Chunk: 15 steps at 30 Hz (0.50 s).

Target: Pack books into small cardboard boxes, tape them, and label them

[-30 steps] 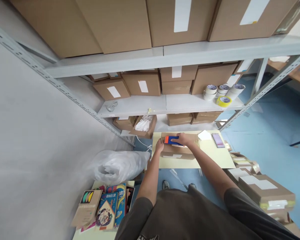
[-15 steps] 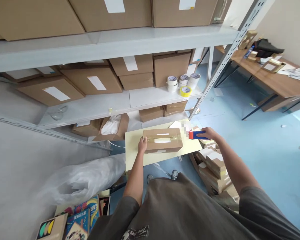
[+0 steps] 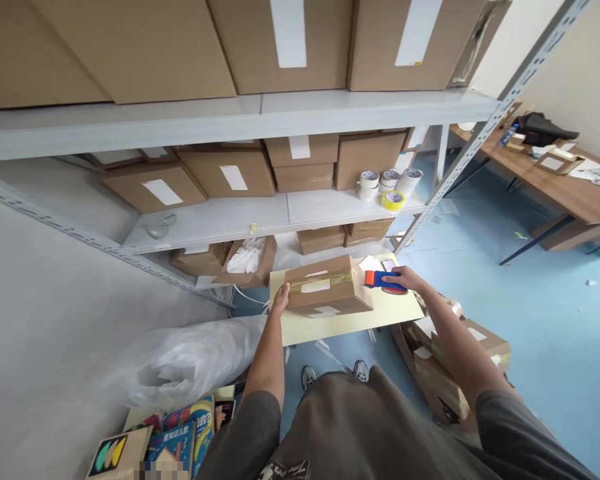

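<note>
A long cardboard box (image 3: pixel 325 287) rests on a pale yellow board (image 3: pixel 300 331), with clear tape along its top and white labels on it. My left hand (image 3: pixel 281 297) grips the box's left end. In my right hand (image 3: pixel 406 279) is a blue and red tape dispenser (image 3: pixel 380 279), its red front close to the box's right end. Whether tape joins the two is too small to tell. My right fingers are wrapped round the dispenser's handle.
Behind the board stands a grey shelf (image 3: pixel 210 220) with boxes and tape rolls (image 3: pixel 393 199). Bubble wrap (image 3: pixel 190 363) lies at the left, books (image 3: pixel 180 433) below it. Stacked parcels (image 3: pixel 445 380) sit at the lower right. A phone (image 3: pixel 390 265) lies on the board's back right.
The box has turned and tilted, showing more of its right end. The dispenser has moved closer to that end. The view has shifted, so the shelf appears further right and lower.
</note>
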Each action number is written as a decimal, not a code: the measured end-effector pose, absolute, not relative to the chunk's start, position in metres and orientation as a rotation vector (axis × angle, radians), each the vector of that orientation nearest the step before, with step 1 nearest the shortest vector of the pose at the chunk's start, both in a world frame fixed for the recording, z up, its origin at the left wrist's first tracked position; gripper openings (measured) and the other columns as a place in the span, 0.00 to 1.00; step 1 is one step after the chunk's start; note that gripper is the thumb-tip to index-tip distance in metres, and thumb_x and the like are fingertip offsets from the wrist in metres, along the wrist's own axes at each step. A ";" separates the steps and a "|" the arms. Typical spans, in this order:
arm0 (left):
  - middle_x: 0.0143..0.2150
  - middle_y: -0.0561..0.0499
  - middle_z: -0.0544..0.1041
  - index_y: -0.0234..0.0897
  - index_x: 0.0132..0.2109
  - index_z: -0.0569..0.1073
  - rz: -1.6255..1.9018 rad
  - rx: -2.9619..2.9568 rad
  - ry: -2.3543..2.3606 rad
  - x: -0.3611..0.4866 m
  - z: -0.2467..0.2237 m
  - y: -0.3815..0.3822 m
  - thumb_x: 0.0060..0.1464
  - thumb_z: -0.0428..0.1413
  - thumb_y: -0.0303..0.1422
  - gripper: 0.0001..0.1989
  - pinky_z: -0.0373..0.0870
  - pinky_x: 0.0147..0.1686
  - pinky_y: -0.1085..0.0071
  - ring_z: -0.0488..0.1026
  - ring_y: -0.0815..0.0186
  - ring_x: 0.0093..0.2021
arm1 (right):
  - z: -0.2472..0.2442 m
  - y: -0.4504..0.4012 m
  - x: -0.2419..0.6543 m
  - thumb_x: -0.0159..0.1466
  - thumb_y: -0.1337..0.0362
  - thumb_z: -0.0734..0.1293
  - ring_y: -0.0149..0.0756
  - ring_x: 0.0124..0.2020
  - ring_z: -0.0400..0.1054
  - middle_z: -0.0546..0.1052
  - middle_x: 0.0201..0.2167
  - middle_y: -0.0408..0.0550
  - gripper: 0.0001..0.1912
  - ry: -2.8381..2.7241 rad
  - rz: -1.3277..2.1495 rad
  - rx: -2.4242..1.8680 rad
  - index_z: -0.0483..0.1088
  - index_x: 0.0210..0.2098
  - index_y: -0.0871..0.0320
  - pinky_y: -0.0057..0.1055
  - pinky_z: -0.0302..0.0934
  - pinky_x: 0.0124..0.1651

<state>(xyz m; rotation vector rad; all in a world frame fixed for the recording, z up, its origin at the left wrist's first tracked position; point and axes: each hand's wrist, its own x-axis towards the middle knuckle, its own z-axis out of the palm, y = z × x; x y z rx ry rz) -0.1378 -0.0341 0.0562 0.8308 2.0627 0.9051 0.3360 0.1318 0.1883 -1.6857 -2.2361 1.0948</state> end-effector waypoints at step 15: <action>0.63 0.37 0.80 0.37 0.63 0.77 1.028 1.024 1.909 -0.192 0.143 -0.031 0.63 0.58 0.56 0.33 0.68 0.64 0.57 0.74 0.47 0.65 | 0.244 0.080 0.062 0.60 0.34 0.69 0.40 0.29 0.69 0.74 0.24 0.48 0.29 -2.667 0.723 -1.461 0.71 0.25 0.53 0.32 0.50 0.30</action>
